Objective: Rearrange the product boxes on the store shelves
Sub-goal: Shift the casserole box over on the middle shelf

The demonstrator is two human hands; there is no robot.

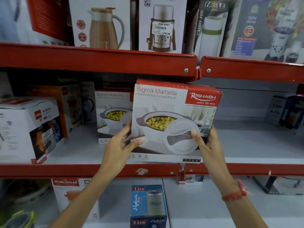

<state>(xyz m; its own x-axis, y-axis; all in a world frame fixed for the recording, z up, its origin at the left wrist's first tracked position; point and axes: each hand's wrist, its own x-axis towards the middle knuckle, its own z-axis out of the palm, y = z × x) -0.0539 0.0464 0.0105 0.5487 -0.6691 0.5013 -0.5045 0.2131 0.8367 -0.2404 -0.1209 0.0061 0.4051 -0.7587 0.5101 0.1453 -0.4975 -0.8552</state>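
Shelving: red metal store shelves (98,60) with pale grey decks, three levels in view, above, level with and below the hands.
Held box: large white and red cardboard "Sigma Marbella Insulated Casserole" box (174,119), between the two hands, tilted a little, its lower edge at the front lip of the middle shelf; whether it rests on the deck or is lifted cannot be told.
Second casserole box: matching white and red cardboard box (113,112), just behind and left of the left hand, further back on the same shelf.
White appliance box: white cardboard box with a fire and ice picture (31,129), well left of the left hand.
Blue mug box: blue "Liza Hydrate Pro" cardboard box (148,204), on the shelf below, between the two forearms.
Left hand: left hand (121,143) grips the held box's left edge, thumb on the front face, fingers curled behind.
Right hand: right hand (207,142) clasps the right lower edge, thumb on the front, fingers hidden behind.
Wristband: red thread band (235,194) on the right wrist.
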